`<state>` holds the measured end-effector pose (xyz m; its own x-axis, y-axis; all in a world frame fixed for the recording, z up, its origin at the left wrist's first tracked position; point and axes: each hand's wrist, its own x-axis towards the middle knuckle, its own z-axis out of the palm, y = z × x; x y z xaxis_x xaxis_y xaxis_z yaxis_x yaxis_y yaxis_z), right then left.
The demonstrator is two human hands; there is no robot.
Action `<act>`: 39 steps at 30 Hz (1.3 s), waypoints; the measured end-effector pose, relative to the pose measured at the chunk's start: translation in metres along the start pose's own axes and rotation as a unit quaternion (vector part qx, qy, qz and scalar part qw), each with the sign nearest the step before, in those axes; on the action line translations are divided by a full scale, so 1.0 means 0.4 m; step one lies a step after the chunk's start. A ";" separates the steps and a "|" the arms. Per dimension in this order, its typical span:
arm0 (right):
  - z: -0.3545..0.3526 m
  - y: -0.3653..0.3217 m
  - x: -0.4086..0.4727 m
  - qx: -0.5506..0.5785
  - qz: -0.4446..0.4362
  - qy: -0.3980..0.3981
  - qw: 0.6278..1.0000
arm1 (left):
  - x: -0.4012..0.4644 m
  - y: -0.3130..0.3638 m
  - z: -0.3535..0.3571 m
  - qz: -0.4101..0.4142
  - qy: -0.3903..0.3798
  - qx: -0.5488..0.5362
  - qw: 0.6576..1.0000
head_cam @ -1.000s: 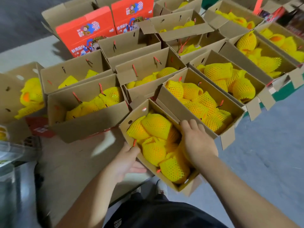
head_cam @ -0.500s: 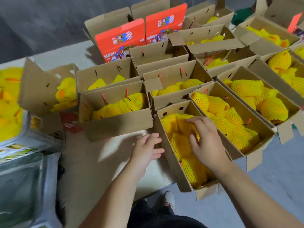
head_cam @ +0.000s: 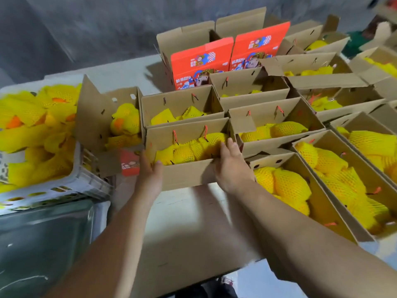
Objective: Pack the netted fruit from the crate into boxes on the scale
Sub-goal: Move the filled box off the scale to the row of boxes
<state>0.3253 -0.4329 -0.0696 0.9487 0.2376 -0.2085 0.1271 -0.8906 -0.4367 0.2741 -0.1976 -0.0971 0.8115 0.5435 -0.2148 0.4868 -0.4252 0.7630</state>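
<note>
Both hands grip one open cardboard box (head_cam: 184, 175) at the centre of the frame: the left hand (head_cam: 150, 171) curls over its near-left corner, and the right hand (head_cam: 231, 163) holds its near-right rim, fingers reaching inside. The box holds yellow netted fruit (head_cam: 189, 150). More filled boxes (head_cam: 335, 190) crowd the right and top, and a white crate (head_cam: 86, 179) piled with fruit sits at left.
</note>
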 end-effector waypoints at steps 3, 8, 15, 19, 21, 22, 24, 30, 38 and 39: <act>0.059 0.014 -0.039 -0.092 -0.016 0.053 0.994 | 0.000 -0.049 -0.006 -0.011 0.024 -0.051 0.998; 0.087 0.016 -0.116 -0.074 0.004 0.069 0.995 | -0.063 -0.144 -0.035 -0.052 -0.051 -0.058 0.996; 0.072 -0.009 -0.183 -0.027 -0.009 0.051 0.998 | -0.104 -0.201 -0.081 -0.042 -0.077 0.002 0.996; 0.089 -0.034 -0.202 -0.031 -0.079 0.052 0.995 | -0.125 -0.240 -0.161 -0.056 -0.096 0.025 0.994; 0.096 -0.039 -0.208 -0.010 -0.114 0.044 0.992 | -0.156 -0.261 -0.193 -0.069 -0.098 0.030 0.992; 0.100 -0.041 -0.210 0.001 -0.137 0.048 0.989 | -0.175 -0.271 -0.203 -0.082 -0.094 0.034 0.992; 0.106 -0.043 -0.217 0.010 -0.192 0.061 0.979 | -0.222 -0.284 -0.213 -0.112 -0.077 0.022 0.991; 0.138 -0.023 -0.324 0.005 -0.227 0.066 0.972 | -0.364 -0.300 -0.228 -0.162 0.012 -0.102 0.981; 0.142 0.033 -0.404 0.119 -0.129 0.117 0.977 | -0.469 -0.338 -0.235 -0.119 0.159 -0.068 0.978; 0.139 0.020 -0.376 0.127 -0.074 0.086 0.985 | -0.464 -0.328 -0.234 -0.081 0.151 -0.070 0.983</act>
<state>0.1675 -0.4541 -0.0901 0.9629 0.2695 0.0152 0.2118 -0.7197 -0.6612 0.0292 -0.1749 -0.1003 0.5842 0.7946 -0.1653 0.5348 -0.2237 0.8149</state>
